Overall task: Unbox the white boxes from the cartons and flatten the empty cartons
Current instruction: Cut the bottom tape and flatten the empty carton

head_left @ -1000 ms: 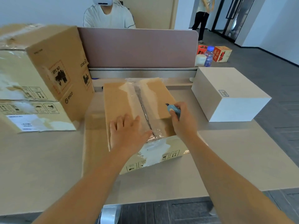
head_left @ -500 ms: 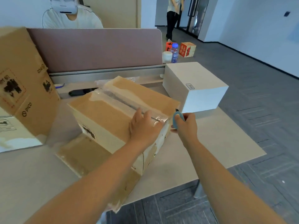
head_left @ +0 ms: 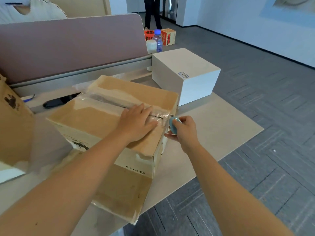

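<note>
Grey carpet surrounds the pale desk [head_left: 221,126], where a taped carton [head_left: 105,116] sits beside a white box [head_left: 185,74]. Left hand [head_left: 136,123] presses flat on the carton's top, its grip released. Right hand [head_left: 185,130] has its grip clenched round a blue cutter [head_left: 173,126] at the carton's taped edge.
</note>
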